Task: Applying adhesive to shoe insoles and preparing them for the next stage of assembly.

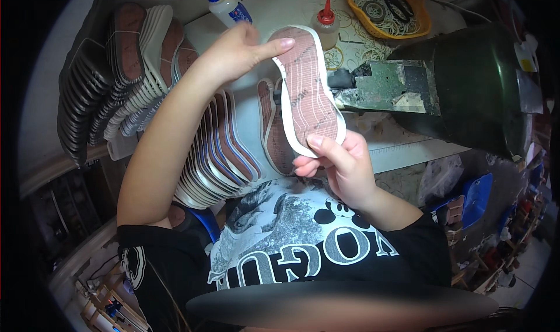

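Note:
Between my two hands is a shoe insole (pixel 306 87) with a reddish-brown face, pale lines and a white rim. My left hand (pixel 242 49) grips its far end, the thumb flat on the brown face. My right hand (pixel 347 163) pinches the near end, thumb on top and fingers curled beneath. Under and beside the held piece, another dark-rimmed insole (pixel 268 136) lies on the white table (pixel 245 107), partly hidden. Just right of it, a green machine arm (pixel 385 87) with a black tip reaches in behind the held insole.
Left of me stand a row of insoles (pixel 216 151) and tied bundles of dark and white soles (pixel 128 58). At the back are a white bottle (pixel 230 8), a red-tipped glue bottle (pixel 326 26) and a yellow basket (pixel 420 29) of rubber bands. A dark green machine body (pixel 472 87) fills the right.

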{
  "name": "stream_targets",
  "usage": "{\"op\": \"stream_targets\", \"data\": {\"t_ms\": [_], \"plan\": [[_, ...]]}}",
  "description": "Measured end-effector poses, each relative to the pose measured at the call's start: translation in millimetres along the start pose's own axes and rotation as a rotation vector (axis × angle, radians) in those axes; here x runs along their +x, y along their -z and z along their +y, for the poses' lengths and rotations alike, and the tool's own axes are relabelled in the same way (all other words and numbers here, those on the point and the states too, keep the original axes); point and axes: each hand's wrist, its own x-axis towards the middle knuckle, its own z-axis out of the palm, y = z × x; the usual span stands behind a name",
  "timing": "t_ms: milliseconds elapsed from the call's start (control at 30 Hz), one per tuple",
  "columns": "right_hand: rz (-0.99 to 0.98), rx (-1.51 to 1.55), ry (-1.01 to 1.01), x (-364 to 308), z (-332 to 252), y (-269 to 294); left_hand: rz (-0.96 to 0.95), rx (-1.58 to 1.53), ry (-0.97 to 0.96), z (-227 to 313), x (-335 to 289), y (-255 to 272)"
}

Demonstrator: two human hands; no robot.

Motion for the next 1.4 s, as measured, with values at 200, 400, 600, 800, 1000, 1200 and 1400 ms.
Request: {"op": "stream_targets", "data": {"t_ms": [200,400,600,800,1000,1200,1400], "plan": [[0.076,-0.006,0.072,14.1,-8.4,-6.8,-0.288,0.096,-0.93,25.4,24.7,12.7],[0.118,0.02,0.122,12.0,-6.1,-10.2,-0.519,0.253,-0.79,50.4,15.4,23.3],[0.117,0.076,0.046,10.8,-12.5,-8.2,-0.483,0.197,-0.583,42.9,-19.1,22.0],[0.104,0.045,0.0,16.2,-19.2,-1.5,-0.469,0.11,-0.363,46.5,-44.4,11.2],[0.05,0.017,-0.013,30.4,-15.7,6.9,-0.567,-0.124,-0.091,37.6,-51.2,-1.0],[0.026,-0.039,0.045,27.7,-20.9,9.0,-0.573,-0.435,0.164,37.3,-58.1,-13.0],[-0.103,-0.277,-0.088,-14.5,-34.0,27.9,-0.541,-0.531,0.26,33.6,-63.3,-16.2]]}}
